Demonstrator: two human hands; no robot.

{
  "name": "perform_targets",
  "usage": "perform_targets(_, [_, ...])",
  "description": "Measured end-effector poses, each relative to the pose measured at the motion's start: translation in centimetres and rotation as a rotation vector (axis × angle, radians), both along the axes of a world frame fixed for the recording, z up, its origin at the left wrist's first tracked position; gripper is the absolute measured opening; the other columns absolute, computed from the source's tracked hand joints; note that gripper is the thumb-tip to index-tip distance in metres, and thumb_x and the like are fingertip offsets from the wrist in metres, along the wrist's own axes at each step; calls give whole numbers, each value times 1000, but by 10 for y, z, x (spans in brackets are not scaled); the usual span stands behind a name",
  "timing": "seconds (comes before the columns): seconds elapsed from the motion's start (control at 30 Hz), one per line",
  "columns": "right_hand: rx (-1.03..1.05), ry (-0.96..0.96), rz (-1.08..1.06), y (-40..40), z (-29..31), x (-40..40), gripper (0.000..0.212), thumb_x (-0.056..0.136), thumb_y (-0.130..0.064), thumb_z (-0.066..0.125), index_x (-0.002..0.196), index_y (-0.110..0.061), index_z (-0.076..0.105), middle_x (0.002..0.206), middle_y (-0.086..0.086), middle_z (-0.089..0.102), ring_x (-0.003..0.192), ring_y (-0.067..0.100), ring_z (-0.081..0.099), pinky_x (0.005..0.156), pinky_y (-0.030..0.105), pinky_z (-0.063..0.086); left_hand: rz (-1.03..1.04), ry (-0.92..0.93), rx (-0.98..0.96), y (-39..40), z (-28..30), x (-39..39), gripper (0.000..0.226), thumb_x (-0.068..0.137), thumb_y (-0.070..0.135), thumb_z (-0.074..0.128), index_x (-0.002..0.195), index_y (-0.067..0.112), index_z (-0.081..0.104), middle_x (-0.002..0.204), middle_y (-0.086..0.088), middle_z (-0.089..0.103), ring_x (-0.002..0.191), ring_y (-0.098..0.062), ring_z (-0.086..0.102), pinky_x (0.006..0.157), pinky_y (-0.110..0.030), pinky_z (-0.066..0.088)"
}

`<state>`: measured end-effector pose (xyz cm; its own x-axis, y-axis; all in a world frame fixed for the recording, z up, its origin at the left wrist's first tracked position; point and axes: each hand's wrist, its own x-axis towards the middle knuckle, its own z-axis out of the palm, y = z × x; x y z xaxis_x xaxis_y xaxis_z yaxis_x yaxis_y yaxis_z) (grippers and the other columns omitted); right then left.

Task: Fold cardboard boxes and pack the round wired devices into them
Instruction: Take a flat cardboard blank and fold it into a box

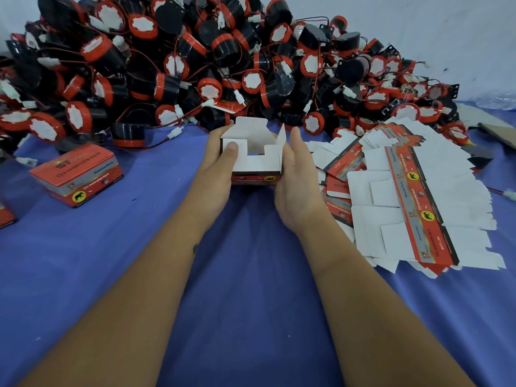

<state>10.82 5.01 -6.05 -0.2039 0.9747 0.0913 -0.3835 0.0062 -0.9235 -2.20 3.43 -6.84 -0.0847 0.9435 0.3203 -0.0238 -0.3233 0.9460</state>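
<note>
1 box [252, 155] | open end up, long axis left-right | left hand [220, 163] grips it | right hand [296, 174] spread alongside

We see a surface covered by a blue cloth [245, 275], with a white sheet or wall behind it. Across its far side we find a large heap of round black-and-red wired devices [195, 65], their red and black leads ending in white connectors. At the right lies a fanned stack of flat, unfolded box blanks [413, 196], white inside with red printed bands. At the left rests a closed red printed box [76, 174]; a second box [7, 215] is cut by the left edge
</note>
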Motion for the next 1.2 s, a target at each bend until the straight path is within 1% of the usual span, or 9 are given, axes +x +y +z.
perform_targets(0.17, [-64,-83,-49,7,-1,1,35,99,-27,43,125,-15,64,121,10,69,116,24,63,102,39,49,-47,-175,-49,2,6,1,32,107,14,36,121,39,52,121,9,65,105,-8,65,78,-23,54])
perform_targets(0.33, [-19,-133,-18,8,0,6,29,101,-18,40,123,-16,58,98,0,69,76,2,67,60,17,50,-69,-302,-73,1,10,1,33,105,8,39,116,35,54,110,3,68,98,-18,66,77,-31,58])
perform_targets(0.47, [143,-277,-16,3,-4,3,31,95,-5,45,115,-25,57,107,-4,67,95,7,62,82,23,52,-66,-326,-81,1,9,2,32,105,7,39,110,34,56,104,7,70,88,-11,68,70,-26,56])
perform_targets(0.53, [153,-265,-6,1,-5,2,33,94,-4,46,117,-26,57,113,0,66,101,12,61,90,31,52,-64,-322,-79,0,9,0,30,105,7,39,102,29,58,95,9,71,82,-9,68,66,-24,55])
perform_targets(0.63, [124,-233,-20,1,-4,1,30,94,-9,47,116,-26,58,112,1,66,99,15,62,84,31,54,-93,-300,-77,-3,10,-2,32,103,6,37,88,22,60,79,9,72,73,-8,67,59,-23,53])
perform_targets(0.8, [78,-249,-50,1,-3,-3,26,101,-26,40,116,-28,61,112,1,66,101,16,62,87,31,52,-55,-215,-74,-4,13,-6,25,87,24,44,72,26,64,78,7,67,72,-9,62,51,-21,44])
perform_targets(0.87, [52,-211,-40,2,-1,0,28,100,-28,44,120,-23,62,112,3,68,101,16,64,86,31,53,-16,-103,-76,-3,11,-4,18,84,24,50,74,31,63,81,9,63,72,-7,58,54,-20,44])
perform_targets(1.0, [125,-285,-87,0,1,5,21,90,-12,59,104,-27,63,97,-6,68,86,6,65,69,20,51,0,-49,-54,-2,6,0,41,97,9,49,106,48,57,103,5,61,80,1,63,64,-15,50])
perform_targets(1.2, [245,-375,-212,-2,2,5,27,86,-6,65,95,-31,62,93,-10,67,81,-3,63,71,17,53,55,-47,-127,1,3,1,27,99,12,53,109,36,60,108,6,68,93,-8,65,66,-15,50])
